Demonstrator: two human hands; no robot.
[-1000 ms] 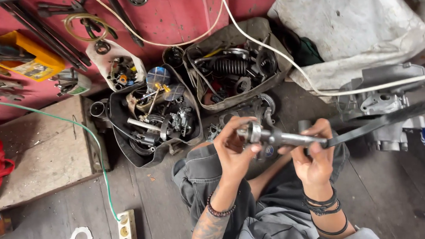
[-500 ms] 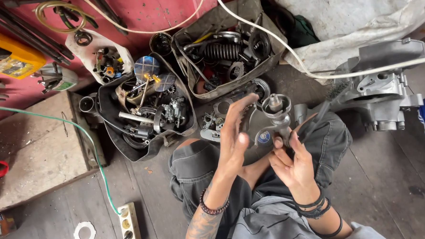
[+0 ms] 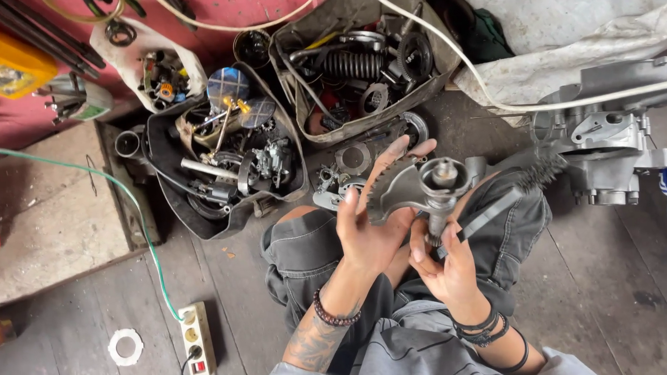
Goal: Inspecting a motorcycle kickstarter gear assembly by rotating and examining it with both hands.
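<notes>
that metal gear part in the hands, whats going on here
A person sitting on the floor holds a grey metal shaft with a toothed gear sector up over their lap. The left hand is spread open against the toothed side, and the right hand grips the shaft from below, along with a dark brush. Around them lie open bags of greasy spare parts, an engine casing to the right and a power strip on the floor.
</notes>
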